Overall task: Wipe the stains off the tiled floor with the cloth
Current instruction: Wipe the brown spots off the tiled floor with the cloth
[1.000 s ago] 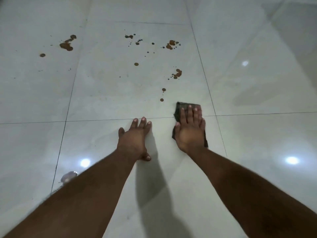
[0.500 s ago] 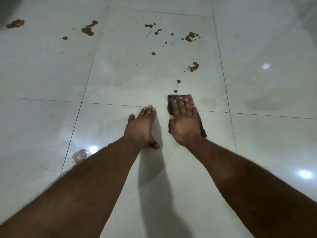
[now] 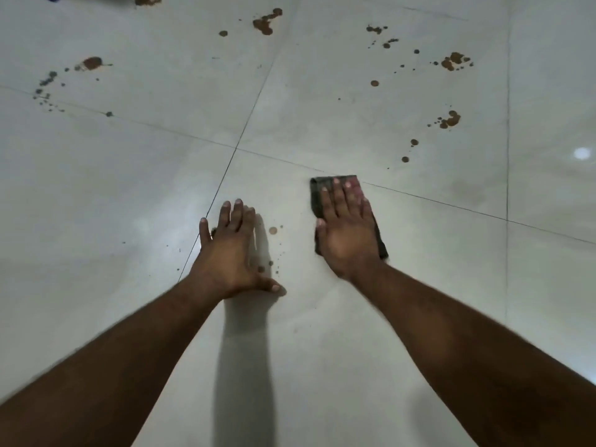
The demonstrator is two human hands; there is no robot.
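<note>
Right hand [image 3: 350,235] presses the cloth [image 3: 317,196] flat, fingers straight; left hand [image 3: 227,250] rests flat on the floor [image 3: 419,317]. Judged barely begun: most brown stains [image 3: 450,120] remain.

Two bare forearms extend into view, unsleeved along their whole visible length. Left hand [image 3: 230,253] and right hand [image 3: 346,233]: no gloves, rings, watch or wristband. Fingernails short and pale on both. Fine hair shows along the forearm edges.

My right hand [image 3: 350,233] lies on the cloth [image 3: 317,196]; my left hand [image 3: 230,250] left of the cloth, stains [image 3: 450,119] beyond it.
</note>
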